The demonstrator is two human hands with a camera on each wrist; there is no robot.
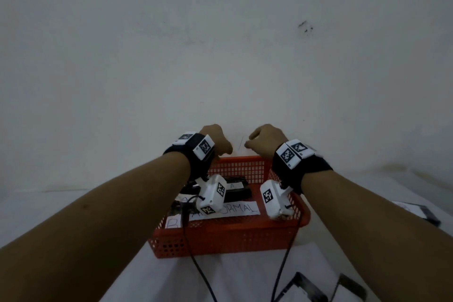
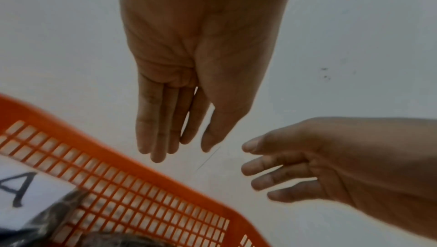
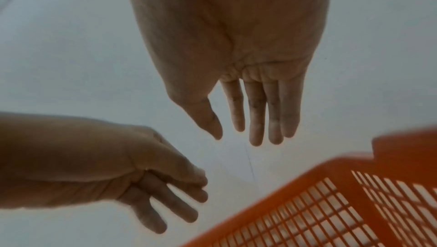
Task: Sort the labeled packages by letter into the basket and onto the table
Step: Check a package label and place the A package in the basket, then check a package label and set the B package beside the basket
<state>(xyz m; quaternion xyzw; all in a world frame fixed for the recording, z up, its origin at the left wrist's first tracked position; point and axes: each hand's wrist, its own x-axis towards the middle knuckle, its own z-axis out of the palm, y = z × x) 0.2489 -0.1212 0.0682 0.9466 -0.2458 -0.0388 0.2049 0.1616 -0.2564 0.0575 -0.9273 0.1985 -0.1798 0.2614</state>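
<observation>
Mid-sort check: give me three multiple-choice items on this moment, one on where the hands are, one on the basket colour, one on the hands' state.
1. Where are both hands?
A. Beyond the basket's far rim
B. Flat on the table's near edge
C. Deep inside the basket

2. The basket's colour?
A. Blue
B. Orange-red
C. Green

3. The hands hold:
A. One package each
B. A shared package
C. Nothing

Key: 1 A, left hand and right hand hover past the basket rim; 2 B, the mesh walls show it; 3 C, the wrist views show straight, empty fingers.
</observation>
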